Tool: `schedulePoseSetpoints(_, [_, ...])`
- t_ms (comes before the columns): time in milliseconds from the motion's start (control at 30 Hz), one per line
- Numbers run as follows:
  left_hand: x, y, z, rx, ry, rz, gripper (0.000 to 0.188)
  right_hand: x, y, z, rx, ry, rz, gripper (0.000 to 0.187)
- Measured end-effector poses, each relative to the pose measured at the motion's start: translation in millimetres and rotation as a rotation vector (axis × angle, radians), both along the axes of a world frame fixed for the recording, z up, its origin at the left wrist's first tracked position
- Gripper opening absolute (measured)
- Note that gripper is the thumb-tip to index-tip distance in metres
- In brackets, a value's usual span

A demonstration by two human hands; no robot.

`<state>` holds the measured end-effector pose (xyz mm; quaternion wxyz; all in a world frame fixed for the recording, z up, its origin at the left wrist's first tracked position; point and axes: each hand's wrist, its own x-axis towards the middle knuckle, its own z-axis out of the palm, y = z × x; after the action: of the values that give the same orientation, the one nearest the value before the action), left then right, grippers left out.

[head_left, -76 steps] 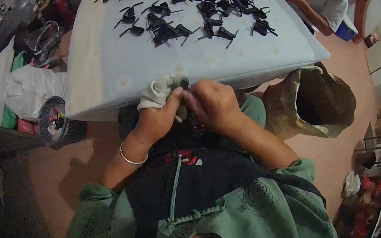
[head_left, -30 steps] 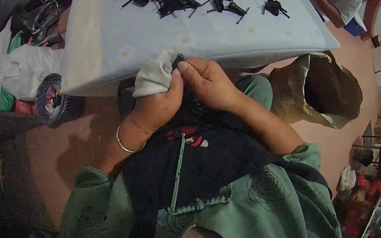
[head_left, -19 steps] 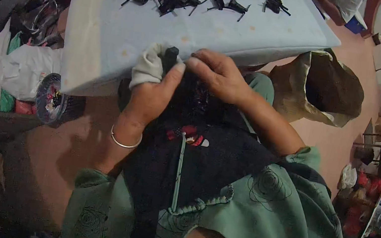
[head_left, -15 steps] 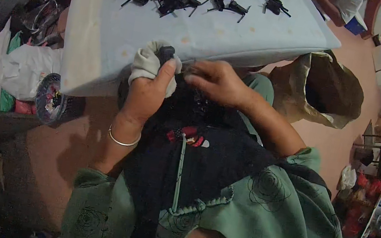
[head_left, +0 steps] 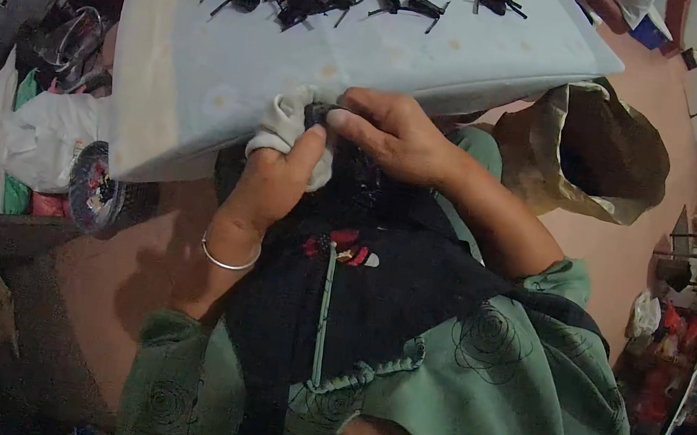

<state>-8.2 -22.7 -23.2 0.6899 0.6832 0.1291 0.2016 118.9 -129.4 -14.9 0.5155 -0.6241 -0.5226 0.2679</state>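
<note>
Grey-white cloth (head_left: pixel 281 125) is bunched in my left hand (head_left: pixel 283 181), its thumb pressing one black part (head_left: pixel 318 113) near the table (head_left: pixel 236 61) edge; my right hand (head_left: pixel 399 138) pinches that part's end. Judged under way, unfinished; fingers obscure detail. A basket (head_left: pixel 120 202) stands left, a sack (head_left: pixel 520 159) right. Farther across the table, scattered pieces (head_left: pixel 301 2) lie unheld; done or pending, I cannot tell. Beyond: another person's arm (head_left: pixel 601 2).

The person wears a loose green garment (head_left: pixel 562 373) marked with thin, dark scribbled rings (head_left: pixel 489 342). Left sleeve (head_left: pixel 171 331) and right sleeve (head_left: pixel 565 281): green, wide-cut. Front: black apron-like panel (head_left: pixel 410 292), red motif (head_left: pixel 342 244), narrow pale-green cord (head_left: pixel 323 319), twisted trim (head_left: pixel 363 377). Left wrist: slim silver-coloured bangle (head_left: pixel 225 266), plain.
</note>
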Motion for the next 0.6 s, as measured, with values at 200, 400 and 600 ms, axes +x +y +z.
schedulePoseSetpoints(200, [4.2,-0.9,1.4,-0.130,-0.007,-0.014,0.024,3.2,-3.7,8.1,-0.109,-0.172,0.037,0.028])
schedulePoseSetpoints(400, [13.4,-0.3,-18.8,0.342,-0.070,0.106,0.023,-3.0,2.6,2.3,-0.113,-0.079,0.001,0.028])
schedulePoseSetpoints(600, [19.9,0.0,-28.5,0.695,-0.181,0.157,0.027,-3.5,2.4,-21.1,-0.018,-0.003,-0.078,0.031])
